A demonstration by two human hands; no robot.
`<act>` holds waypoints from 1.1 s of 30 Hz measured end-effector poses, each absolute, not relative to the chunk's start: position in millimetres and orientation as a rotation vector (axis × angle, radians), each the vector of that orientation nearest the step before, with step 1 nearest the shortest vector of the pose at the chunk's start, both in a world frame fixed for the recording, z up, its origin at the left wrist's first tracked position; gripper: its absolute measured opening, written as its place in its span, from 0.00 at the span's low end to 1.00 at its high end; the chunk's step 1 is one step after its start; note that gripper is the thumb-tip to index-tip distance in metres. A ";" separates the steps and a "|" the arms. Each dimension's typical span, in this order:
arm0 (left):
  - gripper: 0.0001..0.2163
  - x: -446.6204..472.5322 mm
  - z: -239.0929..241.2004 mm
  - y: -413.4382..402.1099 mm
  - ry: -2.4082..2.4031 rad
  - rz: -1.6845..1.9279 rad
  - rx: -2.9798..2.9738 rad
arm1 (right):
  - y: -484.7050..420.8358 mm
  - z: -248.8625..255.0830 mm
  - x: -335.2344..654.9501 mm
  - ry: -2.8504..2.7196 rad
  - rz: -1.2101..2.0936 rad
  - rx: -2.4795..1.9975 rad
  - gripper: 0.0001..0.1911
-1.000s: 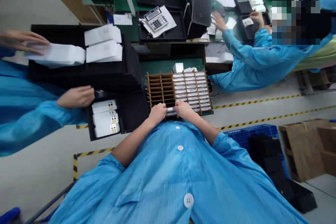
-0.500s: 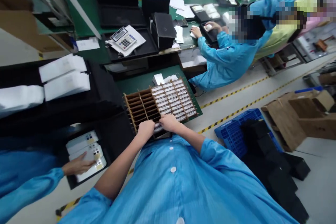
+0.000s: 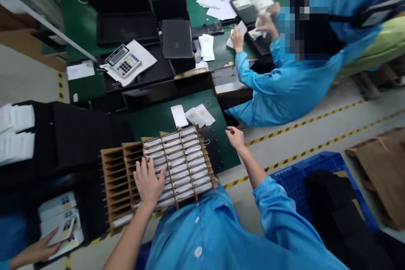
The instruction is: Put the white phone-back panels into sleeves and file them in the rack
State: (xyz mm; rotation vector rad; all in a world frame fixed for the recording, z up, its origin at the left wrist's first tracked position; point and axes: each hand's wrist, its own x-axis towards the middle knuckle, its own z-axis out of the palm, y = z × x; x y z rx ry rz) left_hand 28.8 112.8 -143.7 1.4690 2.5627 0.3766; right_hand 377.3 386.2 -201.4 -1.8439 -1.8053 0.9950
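Observation:
A brown cardboard divider grid (image 3: 114, 152) lies at my waist, partly on the green table. Several of its slots hold thin white packs (image 3: 177, 162), mostly in the columns on the right; the left columns are mainly bare slots. My left hand (image 3: 148, 181) rests over the grid with its fingers spread, touching the packs and divider edges. Apart from the grid, to its right, my right hand (image 3: 236, 137) hovers near the table's corner. Its fingers are curled together and nothing shows in them. Beyond the grid lie white cards (image 3: 200, 114) on the table.
A co-worker in blue (image 3: 278, 84) sits at the green bench ahead, handling white items. Another person's hand (image 3: 44, 247) holds a white card at lower left. A calculator (image 3: 123, 62) lies on papers. Blue pallet (image 3: 335, 162) with black boxes stands at right.
The divider grid appears lower and farther left in view. Both my hands have left its near edge: my left hand now lies spread over it, my right hand has moved off to the right.

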 end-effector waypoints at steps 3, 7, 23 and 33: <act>0.34 31.0 -144.3 109.2 2.587 0.327 1.477 | 457.9 -265.8 354.5 -1.989 1.135 -1.878 0.18; 0.33 27.0 -146.7 103.4 2.611 0.309 1.498 | 523.8 -345.4 290.5 -2.140 1.250 -1.856 0.21; 0.39 23.9 -142.2 96.2 2.595 0.241 1.581 | 592.0 -479.6 209.5 -2.119 1.572 -2.061 0.50; 0.35 24.5 -145.8 95.2 2.647 0.246 1.291 | 587.3 -435.4 264.5 -1.612 1.572 -1.762 0.45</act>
